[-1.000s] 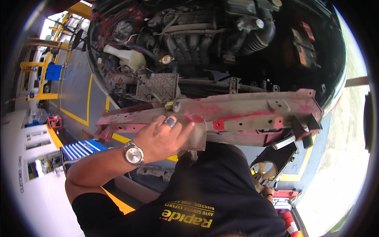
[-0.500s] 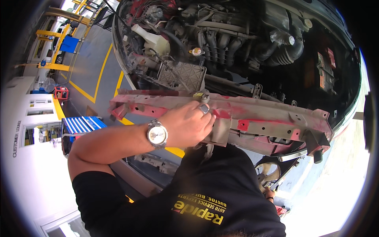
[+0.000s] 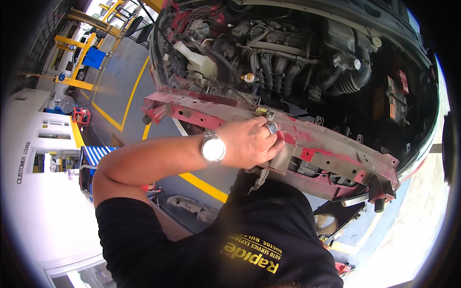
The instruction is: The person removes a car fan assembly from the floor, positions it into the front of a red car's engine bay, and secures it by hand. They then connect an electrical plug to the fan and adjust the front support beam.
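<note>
My left hand [image 3: 250,144], with a watch [image 3: 213,149] and a ring, is closed around the middle of a dusty red radiator support bar [image 3: 331,139]. The fingers wrap over its centre bracket beside a small yellowish metal latch [image 3: 262,112]. The bar lies slanted across the front of the engine bay, its right end lower. A piece of hardware [image 3: 260,181] hangs beneath the hand. At lower right, a radiator fan [image 3: 326,223] in a black shroud shows beyond my torso. Only a sliver of my right hand [image 3: 326,246] appears at its edge; the fingers are hidden.
Past the bar lies the engine [image 3: 278,57], with a white plastic reservoir [image 3: 199,62] and a battery [image 3: 396,103]. A grey metal part [image 3: 192,207] rests on the floor at left. Behind my elbow stands a blue tool cart [image 3: 96,156]; yellow lifts [image 3: 77,81] stand farther off.
The bar's left end has swung up and away, while its right end sits slightly lower. My left hand has moved rightward with it. My right hand has mostly slipped behind my torso.
</note>
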The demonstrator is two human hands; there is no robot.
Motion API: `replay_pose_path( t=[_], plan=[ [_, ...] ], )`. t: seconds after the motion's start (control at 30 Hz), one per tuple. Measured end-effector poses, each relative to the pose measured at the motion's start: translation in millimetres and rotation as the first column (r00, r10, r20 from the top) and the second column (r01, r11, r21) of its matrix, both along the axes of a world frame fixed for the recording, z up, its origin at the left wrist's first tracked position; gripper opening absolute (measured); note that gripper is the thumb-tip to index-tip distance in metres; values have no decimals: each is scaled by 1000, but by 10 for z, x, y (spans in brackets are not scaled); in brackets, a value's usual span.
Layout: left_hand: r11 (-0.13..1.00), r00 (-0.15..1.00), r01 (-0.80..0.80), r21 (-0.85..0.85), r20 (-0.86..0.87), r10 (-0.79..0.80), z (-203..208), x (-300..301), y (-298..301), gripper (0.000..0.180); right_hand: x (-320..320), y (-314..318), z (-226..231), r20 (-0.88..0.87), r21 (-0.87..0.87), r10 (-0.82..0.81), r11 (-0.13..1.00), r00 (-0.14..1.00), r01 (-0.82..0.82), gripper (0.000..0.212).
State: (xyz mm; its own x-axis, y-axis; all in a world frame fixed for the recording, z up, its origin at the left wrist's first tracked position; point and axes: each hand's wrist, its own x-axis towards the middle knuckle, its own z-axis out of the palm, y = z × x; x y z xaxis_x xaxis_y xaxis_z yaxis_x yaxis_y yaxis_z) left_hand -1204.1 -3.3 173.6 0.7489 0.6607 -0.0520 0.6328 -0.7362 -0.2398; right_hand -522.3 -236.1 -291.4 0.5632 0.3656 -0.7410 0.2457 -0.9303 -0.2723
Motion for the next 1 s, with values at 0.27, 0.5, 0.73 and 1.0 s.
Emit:
replay_pose_path(
  t=[0.27,0.5,0.73,1.0],
  plan=[
    [987,999,-16,159,30,11,-104,43,-161,36,78,-444,-244,2,-185,46,982,999,-45,53],
    [984,991,-137,113,6,137,-164,170,-366,32,138,-441,92,21,-276,203,942,979,-190,59],
    [949,979,-184,257,136,153,-382,152,-548,36,27,-223,285,-35,-246,483,844,875,-476,61],
    [874,841,-426,233,459,288,-714,63,-751,67,-288,139,689,111,-309,186,940,976,-144,69]
  ],
)
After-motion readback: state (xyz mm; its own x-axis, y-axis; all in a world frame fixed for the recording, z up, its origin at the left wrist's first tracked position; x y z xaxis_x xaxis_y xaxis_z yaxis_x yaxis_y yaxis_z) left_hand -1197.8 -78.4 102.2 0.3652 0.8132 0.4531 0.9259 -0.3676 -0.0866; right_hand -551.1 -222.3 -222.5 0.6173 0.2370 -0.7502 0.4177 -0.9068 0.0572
